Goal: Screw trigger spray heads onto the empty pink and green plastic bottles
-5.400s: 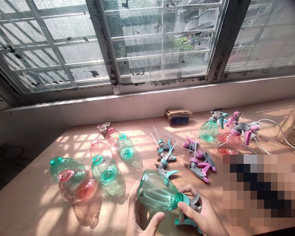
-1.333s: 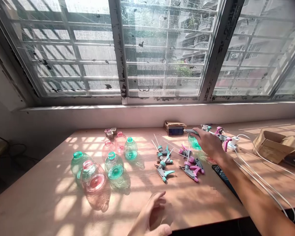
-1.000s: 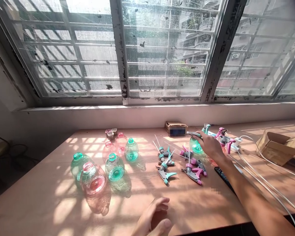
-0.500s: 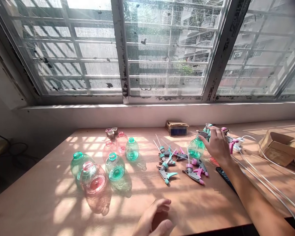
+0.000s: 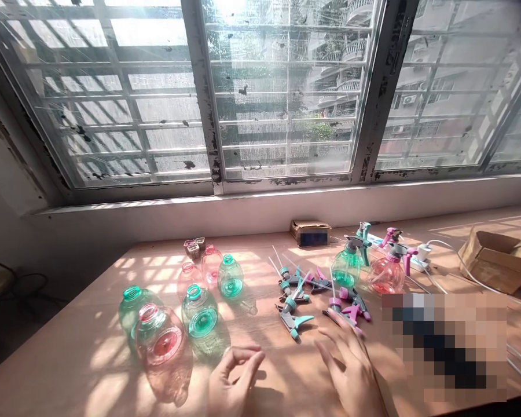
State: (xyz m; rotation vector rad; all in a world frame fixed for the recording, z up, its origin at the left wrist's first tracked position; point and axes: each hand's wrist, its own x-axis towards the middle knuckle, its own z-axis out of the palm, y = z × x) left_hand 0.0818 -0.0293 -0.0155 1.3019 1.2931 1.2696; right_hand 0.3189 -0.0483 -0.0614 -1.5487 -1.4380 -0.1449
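Observation:
My left hand [image 5: 230,382] hovers low over the wooden table [image 5: 87,359] near its front edge, fingers loosely curled and apart, holding nothing. My right hand [image 5: 351,370] lies flat beside it with fingers spread, its tips close to a pink and grey trigger sprayer [image 5: 349,310]. A teal trigger sprayer [image 5: 296,320] lies just beyond, between the hands. At the back right stand an assembled green spray bottle [image 5: 348,263] and an assembled pink spray bottle [image 5: 388,271].
Several capless green and pink bottles [image 5: 200,310] stand at the left. More loose sprayer heads [image 5: 293,281] lie mid-table. A small cardboard box [image 5: 310,233] sits by the wall, an open carton [image 5: 497,263] and white cables [image 5: 473,278] at the right. A blurred patch covers the near right.
My right hand set the assembled green spray bottle down at the back right, let go and drew back to the table's front. My left hand stayed low near the front edge.

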